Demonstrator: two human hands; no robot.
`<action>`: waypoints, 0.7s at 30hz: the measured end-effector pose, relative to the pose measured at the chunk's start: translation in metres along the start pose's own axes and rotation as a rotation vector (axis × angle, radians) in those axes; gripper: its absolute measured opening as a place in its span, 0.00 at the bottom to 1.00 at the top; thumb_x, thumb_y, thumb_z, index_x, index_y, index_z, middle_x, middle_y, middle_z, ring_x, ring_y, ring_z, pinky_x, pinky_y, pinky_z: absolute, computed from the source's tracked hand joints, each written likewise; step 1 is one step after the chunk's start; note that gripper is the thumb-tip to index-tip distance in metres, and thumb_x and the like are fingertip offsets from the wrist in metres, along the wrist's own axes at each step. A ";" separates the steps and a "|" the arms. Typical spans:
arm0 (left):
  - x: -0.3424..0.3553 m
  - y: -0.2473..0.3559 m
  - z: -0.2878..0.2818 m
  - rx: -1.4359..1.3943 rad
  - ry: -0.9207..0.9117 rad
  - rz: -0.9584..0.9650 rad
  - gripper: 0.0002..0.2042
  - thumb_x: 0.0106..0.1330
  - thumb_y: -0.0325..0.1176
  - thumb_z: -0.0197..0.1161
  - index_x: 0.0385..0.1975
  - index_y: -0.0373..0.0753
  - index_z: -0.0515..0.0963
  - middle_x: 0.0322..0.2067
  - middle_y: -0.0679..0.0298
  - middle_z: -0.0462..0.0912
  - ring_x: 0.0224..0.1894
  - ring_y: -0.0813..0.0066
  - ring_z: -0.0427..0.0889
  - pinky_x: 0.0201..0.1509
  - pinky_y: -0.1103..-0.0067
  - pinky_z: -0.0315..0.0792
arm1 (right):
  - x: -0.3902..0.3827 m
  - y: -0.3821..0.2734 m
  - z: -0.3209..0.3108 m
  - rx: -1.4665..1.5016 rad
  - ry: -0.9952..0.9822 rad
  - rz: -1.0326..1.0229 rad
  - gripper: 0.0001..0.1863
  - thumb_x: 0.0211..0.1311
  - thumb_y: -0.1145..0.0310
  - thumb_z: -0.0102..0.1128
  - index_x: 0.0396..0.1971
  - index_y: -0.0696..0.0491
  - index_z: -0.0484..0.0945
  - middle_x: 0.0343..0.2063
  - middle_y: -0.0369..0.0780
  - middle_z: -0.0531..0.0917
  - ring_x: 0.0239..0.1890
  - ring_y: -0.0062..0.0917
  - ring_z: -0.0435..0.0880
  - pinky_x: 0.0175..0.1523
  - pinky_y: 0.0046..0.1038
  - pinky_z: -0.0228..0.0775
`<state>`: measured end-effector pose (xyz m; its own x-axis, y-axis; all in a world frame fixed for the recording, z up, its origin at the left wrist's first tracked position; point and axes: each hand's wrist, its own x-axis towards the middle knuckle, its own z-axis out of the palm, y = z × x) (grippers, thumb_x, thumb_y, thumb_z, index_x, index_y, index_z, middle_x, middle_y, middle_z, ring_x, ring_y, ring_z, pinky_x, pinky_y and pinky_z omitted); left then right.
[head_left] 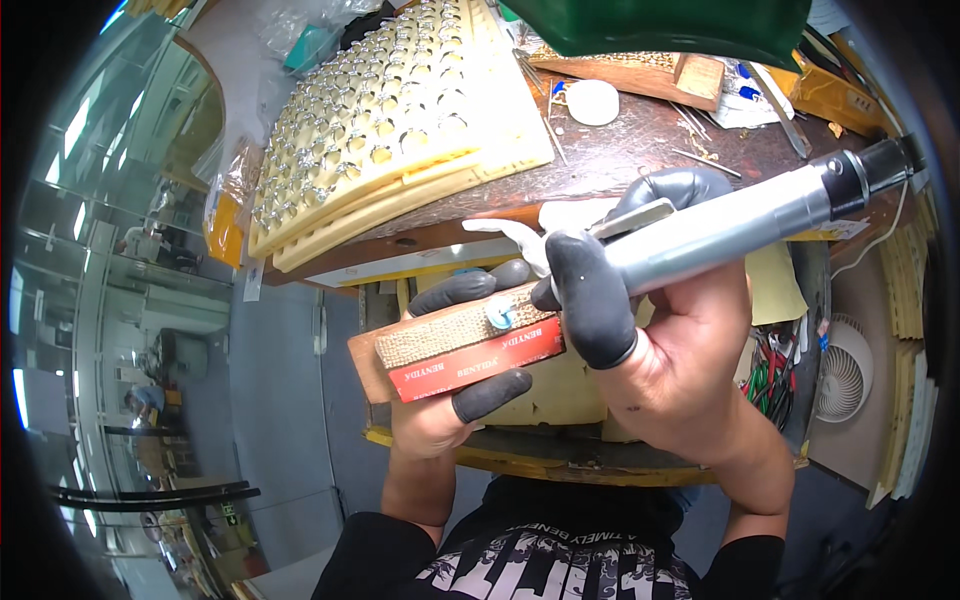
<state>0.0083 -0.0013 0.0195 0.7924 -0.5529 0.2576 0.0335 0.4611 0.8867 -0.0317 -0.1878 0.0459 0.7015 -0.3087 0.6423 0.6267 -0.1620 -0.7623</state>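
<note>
My left hand (430, 425) grips a wooden block with a tan, coarse-textured top (435, 340) and a red side strip (478, 362). On the top, near its right end, sits a small shiny blue-and-silver piece (501, 312), possibly jewelry. My right hand (690, 350) is wrapped round a thick silver handpiece (740, 225) with a side lever and a black cable end. Its working tip is hidden behind the right fingers, close to the shiny piece. Black finger covers are on the thumbs and fingers of both hands. A white pronged object (515, 235) shows behind the right hand.
Rows of silver rings stand on a cream board (515, 130) at the far left of the dark bench (640, 150). A green lamp shade (670, 28) overhangs the back. Beyond the right hand lie a white disc (593, 102) and tools. Coloured-handled pliers (770, 380) and a fan (845, 370) are right.
</note>
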 end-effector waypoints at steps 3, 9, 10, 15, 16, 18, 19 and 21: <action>0.000 -0.001 -0.002 0.000 -0.007 0.002 0.34 0.48 0.11 0.68 0.59 0.34 0.68 0.60 0.47 0.73 0.62 0.56 0.73 0.66 0.63 0.70 | 0.000 -0.001 -0.002 -0.034 -0.039 -0.008 0.11 0.61 0.80 0.62 0.40 0.64 0.71 0.32 0.38 0.75 0.34 0.17 0.75 0.40 0.19 0.67; -0.002 -0.001 -0.002 0.002 0.020 -0.010 0.35 0.47 0.12 0.69 0.59 0.35 0.68 0.60 0.47 0.72 0.62 0.55 0.74 0.66 0.63 0.71 | 0.002 -0.003 0.000 -0.103 -0.061 -0.033 0.11 0.62 0.80 0.61 0.40 0.64 0.71 0.32 0.38 0.76 0.30 0.17 0.78 0.36 0.19 0.70; -0.002 -0.001 -0.001 -0.004 0.021 -0.009 0.35 0.47 0.12 0.69 0.59 0.35 0.68 0.60 0.47 0.72 0.62 0.55 0.74 0.65 0.63 0.71 | 0.000 -0.002 0.003 -0.039 -0.017 0.023 0.10 0.62 0.79 0.61 0.40 0.64 0.71 0.32 0.38 0.76 0.30 0.17 0.79 0.35 0.19 0.70; 0.000 -0.001 -0.001 0.037 0.020 -0.006 0.35 0.47 0.12 0.69 0.59 0.35 0.68 0.60 0.47 0.73 0.62 0.56 0.74 0.65 0.63 0.71 | 0.001 -0.002 0.001 -0.029 0.023 0.053 0.10 0.62 0.79 0.62 0.39 0.64 0.72 0.31 0.38 0.77 0.30 0.17 0.79 0.35 0.19 0.70; 0.000 -0.001 -0.001 0.052 0.015 0.007 0.35 0.47 0.12 0.69 0.59 0.35 0.68 0.59 0.47 0.73 0.61 0.57 0.74 0.66 0.63 0.71 | 0.003 -0.002 0.001 -0.045 0.011 0.016 0.10 0.62 0.78 0.62 0.39 0.64 0.72 0.31 0.38 0.77 0.30 0.17 0.79 0.35 0.19 0.70; 0.000 -0.001 -0.001 0.055 0.020 0.003 0.35 0.46 0.12 0.70 0.59 0.35 0.69 0.59 0.46 0.73 0.61 0.57 0.75 0.65 0.63 0.71 | 0.002 -0.001 0.001 -0.062 0.001 -0.020 0.10 0.62 0.78 0.63 0.39 0.64 0.72 0.31 0.39 0.77 0.30 0.17 0.79 0.35 0.19 0.70; -0.001 0.000 -0.002 0.056 0.025 0.001 0.35 0.46 0.12 0.70 0.58 0.35 0.69 0.59 0.46 0.74 0.61 0.57 0.75 0.65 0.63 0.71 | 0.002 0.000 0.002 -0.027 0.008 -0.004 0.11 0.62 0.77 0.63 0.39 0.64 0.72 0.31 0.39 0.77 0.29 0.17 0.79 0.34 0.19 0.70; -0.001 0.001 0.001 0.049 0.045 -0.006 0.35 0.46 0.12 0.70 0.58 0.35 0.69 0.59 0.46 0.74 0.61 0.57 0.75 0.65 0.64 0.71 | 0.001 0.000 0.005 0.007 0.015 0.013 0.11 0.61 0.77 0.64 0.39 0.64 0.71 0.31 0.39 0.77 0.29 0.16 0.78 0.34 0.19 0.69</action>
<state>0.0069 -0.0007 0.0200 0.8192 -0.5229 0.2357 0.0093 0.4231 0.9060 -0.0293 -0.1839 0.0469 0.7046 -0.3247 0.6310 0.6198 -0.1515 -0.7700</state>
